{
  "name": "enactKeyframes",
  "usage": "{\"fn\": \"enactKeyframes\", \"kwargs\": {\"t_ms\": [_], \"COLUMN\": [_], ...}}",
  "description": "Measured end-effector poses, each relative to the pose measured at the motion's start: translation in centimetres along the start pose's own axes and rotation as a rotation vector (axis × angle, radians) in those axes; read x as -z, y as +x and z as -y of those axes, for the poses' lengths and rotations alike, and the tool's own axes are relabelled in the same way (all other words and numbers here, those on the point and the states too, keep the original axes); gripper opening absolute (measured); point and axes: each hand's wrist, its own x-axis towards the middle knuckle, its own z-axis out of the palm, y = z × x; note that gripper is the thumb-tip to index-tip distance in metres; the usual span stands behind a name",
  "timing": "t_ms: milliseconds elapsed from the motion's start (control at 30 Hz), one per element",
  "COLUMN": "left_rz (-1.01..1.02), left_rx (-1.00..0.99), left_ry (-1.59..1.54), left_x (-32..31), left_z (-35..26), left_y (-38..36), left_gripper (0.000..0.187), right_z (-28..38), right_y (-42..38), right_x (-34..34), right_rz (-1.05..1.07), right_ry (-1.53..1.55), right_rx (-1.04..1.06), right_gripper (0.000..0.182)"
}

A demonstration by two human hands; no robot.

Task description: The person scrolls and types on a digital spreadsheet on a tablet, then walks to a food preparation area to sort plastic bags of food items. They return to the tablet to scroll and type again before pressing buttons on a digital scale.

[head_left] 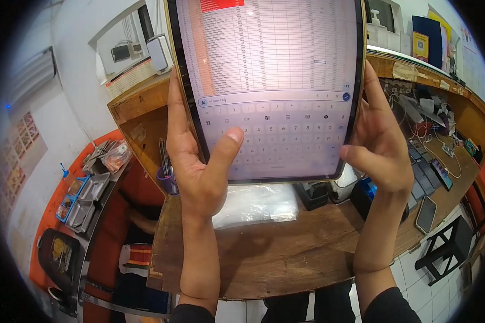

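A tablet (275, 81) is held upright between both hands, above a wooden desk. Its screen shows a spreadsheet with a red block at the top and an on-screen keyboard (277, 145) below. My left hand (202, 167) grips the left edge, its thumb over the keys near the number row. On the right edge, my right hand (380, 142) holds on with fingers behind the tablet, its thumb at the keyboard's lower right side. The fingers behind the tablet are mostly hidden.
Clear plastic sheets (258, 205) lie on the wooden desk (275, 253). A purple pen cup (168, 182) stands at left. To the right are a smartphone (426, 213), cables and a black stool (446, 247). Metal trays (89, 202) sit on the left counter.
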Motion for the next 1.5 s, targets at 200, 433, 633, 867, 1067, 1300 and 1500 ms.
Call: {"fn": "enactKeyframes", "kwargs": {"t_ms": [200,433,633,867,1067,1300,1500], "left_rz": [-0.023,-0.025,-0.028,-0.076,-0.078,-0.091,-0.042], "left_rx": [0.011,0.025,-0.004,0.048,0.058,0.025,0.031], "left_ry": [-0.005,-0.034,-0.02,-0.042,-0.032,-0.045,0.043], "left_x": [-0.2,-0.1,-0.3,-0.5,-0.2,-0.4,0.3], "left_z": [-0.2,-0.3,-0.4,-0.6,-0.7,-0.7,0.8], "left_y": [0.0,-0.1,0.1,0.0,0.0,0.1,-0.3], "left_gripper": [0.08,0.078,0.076,0.074,0.071,0.066,0.058], "right_z": [0.1,-0.2,0.2,0.3,0.1,-0.1,-0.3], "right_y": [0.0,0.0,0.1,0.3,0.4,0.3,-0.4], "right_x": [0.0,0.8,0.6,0.2,0.2,0.0,0.4], "right_rz": [-0.023,0.138,0.112,0.067,0.074,0.068,-0.063], "right_ry": [-0.061,-0.067,-0.059,-0.078,-0.081,-0.091,-0.506], "right_rx": [-0.017,0.02,-0.007,-0.035,-0.027,-0.013,0.078], "right_gripper": [0.1,0.097,0.096,0.093,0.09,0.088,0.085]}}
